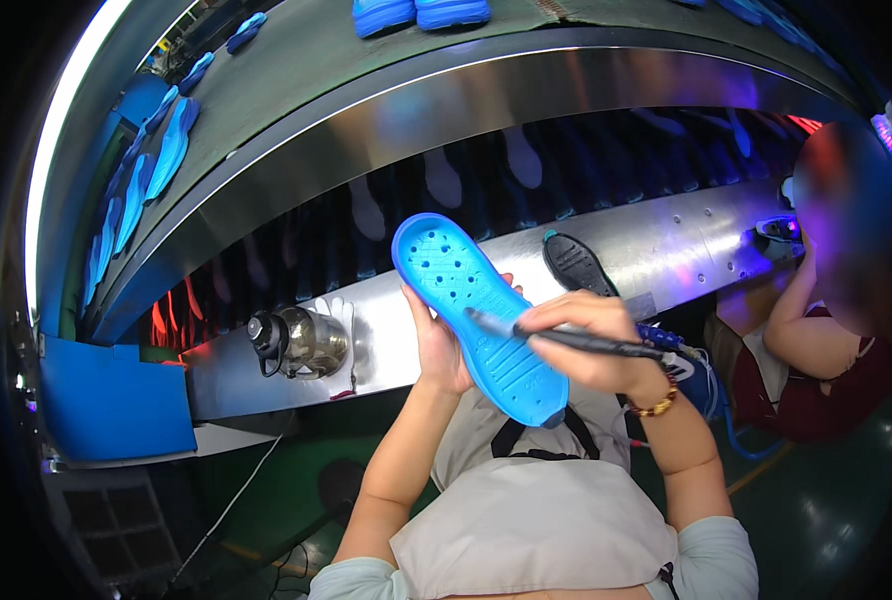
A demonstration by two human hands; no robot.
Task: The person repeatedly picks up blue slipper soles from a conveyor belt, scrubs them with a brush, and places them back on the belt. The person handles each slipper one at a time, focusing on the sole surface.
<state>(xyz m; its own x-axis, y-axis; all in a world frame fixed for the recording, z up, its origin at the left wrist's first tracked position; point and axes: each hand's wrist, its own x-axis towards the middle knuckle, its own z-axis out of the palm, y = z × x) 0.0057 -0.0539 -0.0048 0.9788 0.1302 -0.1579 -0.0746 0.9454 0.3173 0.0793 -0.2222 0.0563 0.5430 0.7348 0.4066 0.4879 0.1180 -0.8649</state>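
Note:
A bright blue shoe sole (506, 372) is tilted in front of me, its holed, ribbed inner face toward me. My left hand (440, 345) grips its left edge, with fingertips showing at the far side. In my right hand (596, 340) is a brush (591, 343) with a dark handle, its greyish tip over the middle of the sole. Whether the tip touches the surface I cannot tell. A dark blob (553, 420) sits at the sole's near end. Just beyond my right hand, a black sole (578, 263) with a teal tip lies on the metal bench (406, 350).
A clear bottle (311, 343) with a black lid stands at the bench's left, beside white gloves (344, 318). Behind runs a green conveyor belt (296, 75) carrying blue shoe parts (174, 150). Several soles hang beneath its steel edge. A co-worker's arm (806, 345) is at the right.

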